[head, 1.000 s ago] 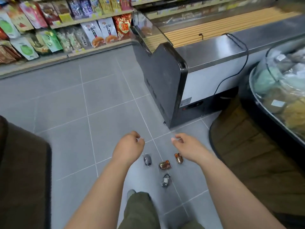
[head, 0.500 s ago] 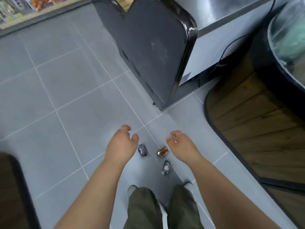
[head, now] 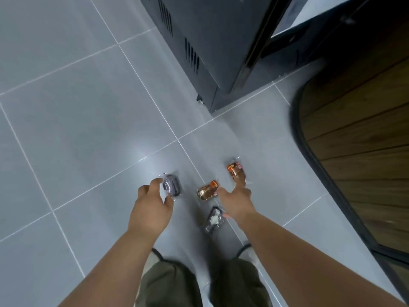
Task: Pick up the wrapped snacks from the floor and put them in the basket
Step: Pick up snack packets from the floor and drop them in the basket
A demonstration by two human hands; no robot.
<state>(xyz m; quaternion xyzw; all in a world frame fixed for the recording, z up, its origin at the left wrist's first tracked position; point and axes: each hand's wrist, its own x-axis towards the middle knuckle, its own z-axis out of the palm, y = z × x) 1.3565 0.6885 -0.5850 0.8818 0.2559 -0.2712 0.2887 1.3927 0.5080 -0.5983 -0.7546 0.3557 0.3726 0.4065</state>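
Now, low over the grey floor (head: pixel 88 129): the left hand (head: pixel 152 204) curls finger and thumb round the purple snack (head: pixel 172 186) at its one o'clock, pinching the wrapper. The right hand (head: pixel 235 201) is splayed wide, forefinger touching the orange snack (head: pixel 235 172) at twelve, thumb beside the brown snack (head: pixel 207 191) at ten, dark snack (head: pixel 213 220) at seven.

Even cool light; soft glare on floor tiles (head: pixel 146 156); motion-blurred edges
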